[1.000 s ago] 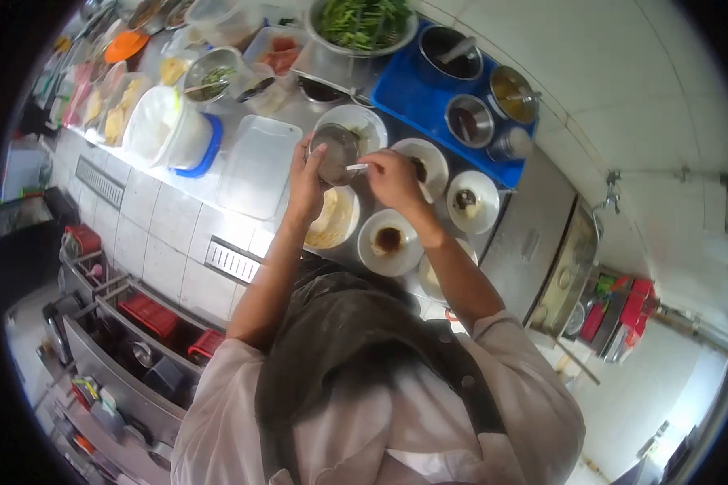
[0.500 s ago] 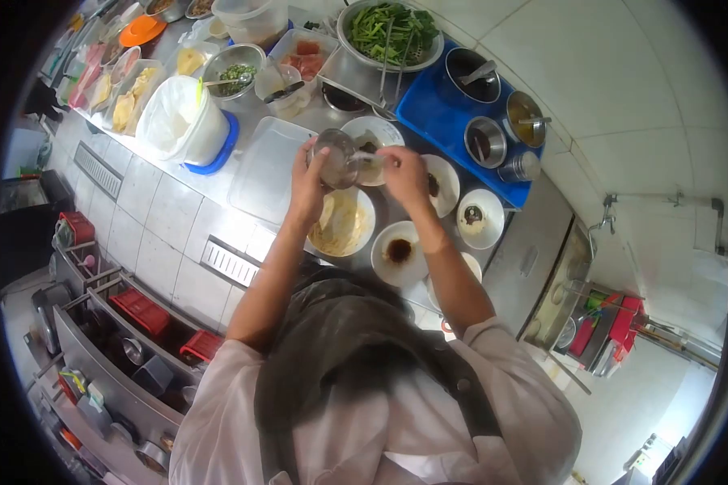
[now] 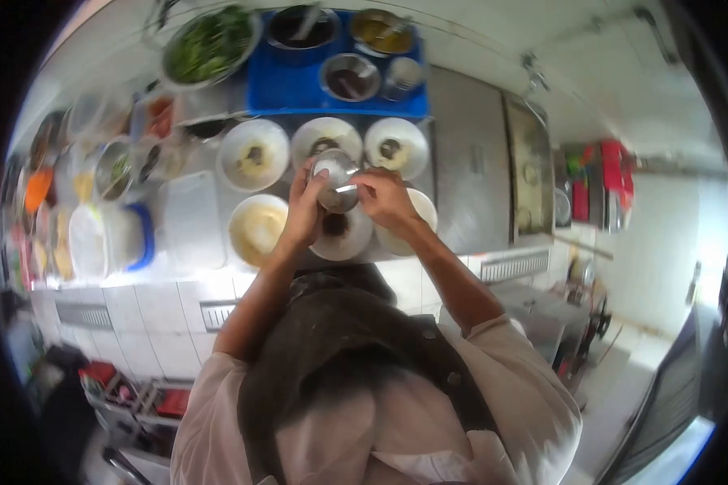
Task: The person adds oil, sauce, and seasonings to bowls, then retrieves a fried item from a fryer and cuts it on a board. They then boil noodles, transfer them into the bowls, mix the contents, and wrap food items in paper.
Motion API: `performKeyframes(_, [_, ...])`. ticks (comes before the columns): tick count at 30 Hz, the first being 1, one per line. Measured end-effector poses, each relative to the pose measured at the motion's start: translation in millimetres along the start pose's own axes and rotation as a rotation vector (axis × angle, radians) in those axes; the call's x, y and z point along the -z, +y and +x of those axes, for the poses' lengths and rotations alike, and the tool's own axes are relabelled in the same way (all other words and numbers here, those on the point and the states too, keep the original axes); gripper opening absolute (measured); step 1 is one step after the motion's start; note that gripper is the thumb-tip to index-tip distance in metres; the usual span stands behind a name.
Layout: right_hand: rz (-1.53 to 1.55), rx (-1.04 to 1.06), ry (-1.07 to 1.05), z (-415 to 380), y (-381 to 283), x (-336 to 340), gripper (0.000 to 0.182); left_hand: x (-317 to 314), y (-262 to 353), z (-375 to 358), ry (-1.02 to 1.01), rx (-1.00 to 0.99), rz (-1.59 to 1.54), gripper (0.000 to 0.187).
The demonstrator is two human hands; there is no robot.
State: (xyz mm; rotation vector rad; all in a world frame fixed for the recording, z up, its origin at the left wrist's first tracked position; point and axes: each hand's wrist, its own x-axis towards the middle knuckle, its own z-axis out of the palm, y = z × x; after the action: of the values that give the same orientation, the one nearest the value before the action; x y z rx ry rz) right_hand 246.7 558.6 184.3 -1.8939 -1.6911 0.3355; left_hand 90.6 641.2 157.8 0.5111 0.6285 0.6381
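Note:
My left hand (image 3: 303,206) is closed around the rim of a small metal bowl (image 3: 337,200) with white contents. The fingers of my right hand (image 3: 386,200) pinch a small spoon (image 3: 347,188) whose end lies over this bowl. Both hands are above two rows of white bowls. Dark sauce shows in the bowl just below the metal one (image 3: 356,242). Behind it stands a bowl (image 3: 303,133) with a dark patch, partly covered by my hands. A bowl at front left (image 3: 243,218) contains something pale yellow. My right hand partly hides the bowl at front right (image 3: 422,212).
At the back, a blue tray (image 3: 275,95) carries metal containers of sauce with utensils. Left of it is a colander of greens (image 3: 210,46). A clear flat lid (image 3: 194,218), a white tub (image 3: 121,238) and several food containers occupy the counter's left side.
The view has turned and shifted right along the counter. My hands have moved from the left bowls to the middle ones, and the spoon has come over the metal bowl.

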Motion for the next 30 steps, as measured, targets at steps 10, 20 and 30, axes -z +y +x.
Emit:
performKeyframes(10, [-0.268,-0.354,0.129,-122,65,74,0.022,-9,-59,30,-0.212,-0.036,0.489,0.04])
performKeyframes(20, [-0.018,0.452,0.13,-2,-15,32,0.031,-1,-7,0,-0.141,-0.163,0.198,0.054])
performKeyframes(30, [-0.22,0.487,0.201,158,-12,-45,0.014,5,94,7,0.189,-0.136,0.005,0.055])
